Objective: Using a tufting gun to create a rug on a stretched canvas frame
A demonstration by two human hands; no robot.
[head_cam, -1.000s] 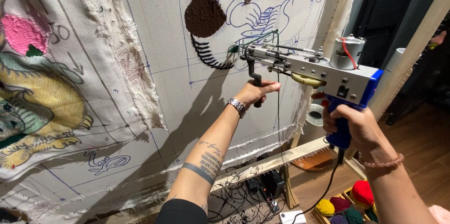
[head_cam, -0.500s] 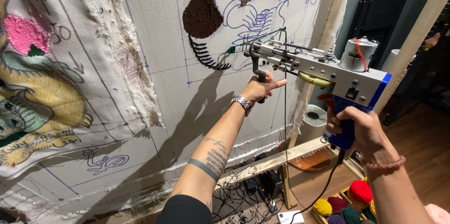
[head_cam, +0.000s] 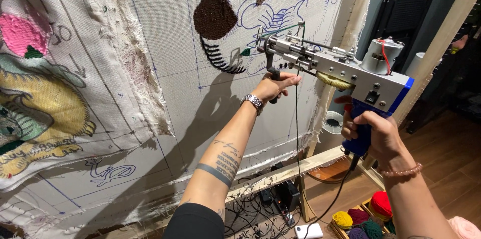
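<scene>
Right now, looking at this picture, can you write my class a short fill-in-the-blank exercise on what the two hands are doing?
1. The right hand wraps the ____ rear grip of the silver metal tufting gun.
2. The left hand holds the gun's black front ____.
3. The gun's tip points at the stretched white ____ with drawn outlines.
4. The left wrist wears a metal ____.

Missing words: blue; handle; cloth; watch

Rug-tufting workshop, pale backing cloth [head_cam: 165, 69] stretched on a wooden frame [head_cam: 295, 171] with drawn outlines and tufted patches, electric tufting gun [head_cam: 340, 71] at the cloth, coloured yarn balls [head_cam: 368, 216] on a wood floor [head_cam: 451, 169]
</scene>
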